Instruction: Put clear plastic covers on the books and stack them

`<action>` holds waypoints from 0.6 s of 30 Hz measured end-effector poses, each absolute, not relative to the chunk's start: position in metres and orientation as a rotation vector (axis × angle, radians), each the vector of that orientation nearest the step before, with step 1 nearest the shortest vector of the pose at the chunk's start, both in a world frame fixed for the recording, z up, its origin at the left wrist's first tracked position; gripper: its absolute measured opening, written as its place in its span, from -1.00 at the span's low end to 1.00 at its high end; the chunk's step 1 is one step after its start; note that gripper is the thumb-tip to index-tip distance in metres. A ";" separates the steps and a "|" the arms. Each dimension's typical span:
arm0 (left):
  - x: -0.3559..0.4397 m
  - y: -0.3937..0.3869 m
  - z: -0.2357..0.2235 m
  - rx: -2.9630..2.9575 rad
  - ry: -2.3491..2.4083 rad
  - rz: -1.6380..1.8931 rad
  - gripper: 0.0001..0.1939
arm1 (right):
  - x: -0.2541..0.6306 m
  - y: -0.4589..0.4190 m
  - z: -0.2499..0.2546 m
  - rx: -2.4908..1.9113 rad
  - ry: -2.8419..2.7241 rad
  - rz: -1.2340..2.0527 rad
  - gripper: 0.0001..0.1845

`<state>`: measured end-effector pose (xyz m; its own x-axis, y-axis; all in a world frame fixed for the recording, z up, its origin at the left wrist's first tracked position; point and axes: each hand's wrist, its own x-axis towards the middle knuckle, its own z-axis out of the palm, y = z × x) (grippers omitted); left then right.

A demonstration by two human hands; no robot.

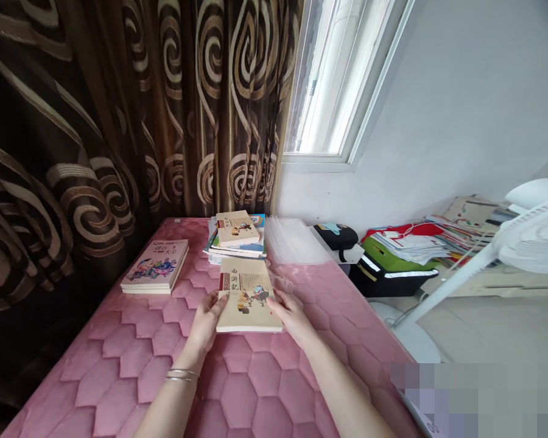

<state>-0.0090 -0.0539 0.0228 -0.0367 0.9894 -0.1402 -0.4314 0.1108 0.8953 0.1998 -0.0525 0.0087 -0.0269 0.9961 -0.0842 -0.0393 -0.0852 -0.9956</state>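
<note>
A beige book with Chinese characters and a cartoon picture lies flat on the pink quilted cover. My left hand grips its left edge, with the thumb on the cover. My right hand holds its right edge, fingers curled against the side. A bracelet sits on my left wrist. Just beyond the book stands a stack of books topped by a similar beige one. A pink cartoon-covered book lies further left.
Dark swirl-patterned curtains hang behind the surface, with a window to their right. Clear plastic sleeves lie beside the stack. A black and green bag, piled papers and a white fan stand at the right.
</note>
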 end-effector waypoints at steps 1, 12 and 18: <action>-0.011 -0.053 0.023 0.709 1.004 1.324 -0.49 | 0.198 -0.054 0.012 -1.175 -1.107 1.407 -0.60; -0.012 -0.058 0.034 0.646 0.937 1.301 -0.63 | 0.192 -0.063 0.030 -1.107 -0.843 1.541 -0.71; -0.012 -0.059 0.035 0.671 0.967 1.286 -0.62 | 0.193 -0.064 0.028 -1.102 -0.876 1.523 -0.73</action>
<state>-0.0116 -0.0587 0.0354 0.0024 0.9769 -0.2139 -0.4765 0.1892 0.8586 0.1931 -0.0637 0.0277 -0.0636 0.9760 -0.2082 -0.3106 -0.2177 -0.9253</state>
